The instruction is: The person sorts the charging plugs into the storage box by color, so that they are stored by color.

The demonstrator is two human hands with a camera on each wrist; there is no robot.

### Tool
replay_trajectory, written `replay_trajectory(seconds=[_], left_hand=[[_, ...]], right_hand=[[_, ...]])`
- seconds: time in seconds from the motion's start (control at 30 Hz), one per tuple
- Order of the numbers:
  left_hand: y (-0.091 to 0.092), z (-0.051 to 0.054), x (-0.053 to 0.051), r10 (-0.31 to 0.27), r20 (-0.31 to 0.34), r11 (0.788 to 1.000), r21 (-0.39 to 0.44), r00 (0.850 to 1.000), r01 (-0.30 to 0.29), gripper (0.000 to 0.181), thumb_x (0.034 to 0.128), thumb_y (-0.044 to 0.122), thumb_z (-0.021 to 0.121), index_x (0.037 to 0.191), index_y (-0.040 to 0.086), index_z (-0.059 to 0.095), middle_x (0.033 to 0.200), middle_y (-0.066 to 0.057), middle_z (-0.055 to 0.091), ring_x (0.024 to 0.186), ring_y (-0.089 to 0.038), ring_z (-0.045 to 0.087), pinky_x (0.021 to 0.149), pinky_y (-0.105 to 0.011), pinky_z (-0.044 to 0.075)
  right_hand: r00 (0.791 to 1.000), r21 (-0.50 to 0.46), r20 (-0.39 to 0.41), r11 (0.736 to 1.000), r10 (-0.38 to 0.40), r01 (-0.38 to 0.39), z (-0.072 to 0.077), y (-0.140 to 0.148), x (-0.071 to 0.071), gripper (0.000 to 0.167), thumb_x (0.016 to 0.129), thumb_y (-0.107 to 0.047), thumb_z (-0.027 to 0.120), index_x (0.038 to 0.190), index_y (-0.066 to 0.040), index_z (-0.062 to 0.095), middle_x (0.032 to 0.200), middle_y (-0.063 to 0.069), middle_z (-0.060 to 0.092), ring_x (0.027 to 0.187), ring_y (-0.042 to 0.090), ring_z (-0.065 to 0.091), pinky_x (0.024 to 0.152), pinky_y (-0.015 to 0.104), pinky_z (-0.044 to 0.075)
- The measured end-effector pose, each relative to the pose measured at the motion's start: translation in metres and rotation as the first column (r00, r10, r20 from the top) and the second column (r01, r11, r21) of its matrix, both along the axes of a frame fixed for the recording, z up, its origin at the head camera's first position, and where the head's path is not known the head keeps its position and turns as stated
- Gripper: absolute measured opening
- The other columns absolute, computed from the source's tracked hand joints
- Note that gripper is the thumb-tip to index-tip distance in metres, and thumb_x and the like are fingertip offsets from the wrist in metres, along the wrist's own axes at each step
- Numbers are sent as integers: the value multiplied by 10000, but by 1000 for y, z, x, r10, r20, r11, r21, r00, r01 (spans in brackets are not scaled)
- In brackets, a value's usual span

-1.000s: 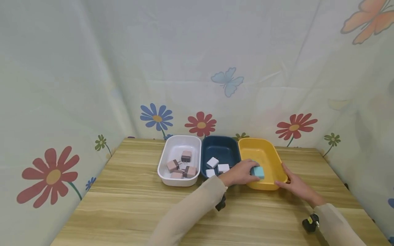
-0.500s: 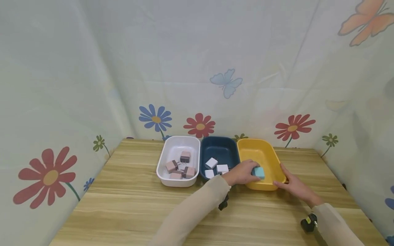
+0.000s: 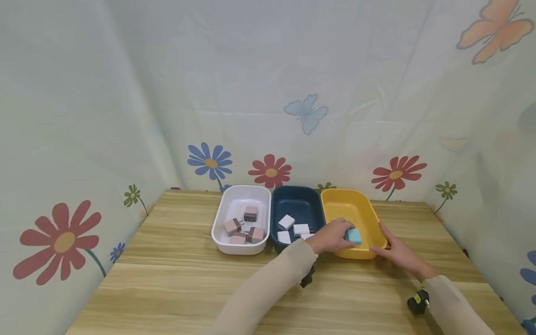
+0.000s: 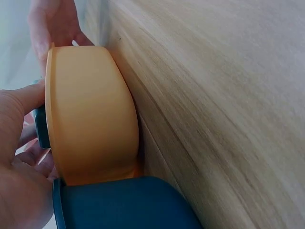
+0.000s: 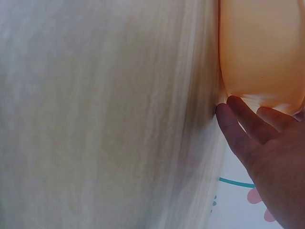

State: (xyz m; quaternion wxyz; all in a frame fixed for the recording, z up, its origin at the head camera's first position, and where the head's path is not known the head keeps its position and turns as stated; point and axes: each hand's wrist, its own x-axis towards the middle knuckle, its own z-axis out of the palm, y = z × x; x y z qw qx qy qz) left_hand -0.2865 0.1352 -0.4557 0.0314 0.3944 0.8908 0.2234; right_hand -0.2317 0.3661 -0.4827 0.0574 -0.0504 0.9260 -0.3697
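Observation:
My left hand [image 3: 333,236] grips a two-tone teal charger [image 3: 354,236] over the near left part of the yellow bin [image 3: 351,200]. In the left wrist view, the charger's dark end [image 4: 41,128] shows between thumb and fingers beside the bin's rim. Its prongs are hidden. My right hand [image 3: 403,255] touches the yellow bin's near right corner, thumb by the front rim and fingers along the right side. Seen from the right wrist, those fingers [image 5: 248,119] are fairly straight against the outer wall.
A white bin [image 3: 219,228] at left holds several pink-and-brown chargers [image 3: 256,234]. Between it and the yellow bin stands a dark blue bin [image 3: 299,204] with several white chargers [image 3: 286,222]. All three bins stand side by side on the wooden table [image 3: 176,279], before a flowered curtain [image 3: 234,93].
The view has shifted slightly. My left hand keeps hold of the teal charger, which has turned a little and sits slightly farther right relative to the yellow bin. My right hand stays at the bin's corner.

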Motion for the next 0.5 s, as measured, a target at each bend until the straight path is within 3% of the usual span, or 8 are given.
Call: replay_trajectory(seconds=[0.3, 0.5], left_hand=[[7, 0, 1, 20, 12, 1000, -6, 1000, -19, 452, 871, 380, 674, 1257, 169, 572, 1053, 74, 535, 860, -52, 476, 743, -132, 413], [14, -2, 0, 15, -62, 999, -42, 998, -17, 442, 872, 381, 670, 1249, 169, 582, 1049, 76, 542, 851, -45, 477, 729, -123, 388]], right_hand=[[1000, -3, -25, 1000, 12, -12, 0, 0, 0, 958, 909, -449, 588, 1506, -61, -52, 1507, 306, 121, 1275, 470, 305, 1004, 644, 260], [1000, -8, -9, 1000, 3, -3, 0, -1, 0, 982, 896, -480, 592, 1507, -73, -60, 1508, 302, 122, 1268, 466, 310, 1006, 640, 257]])
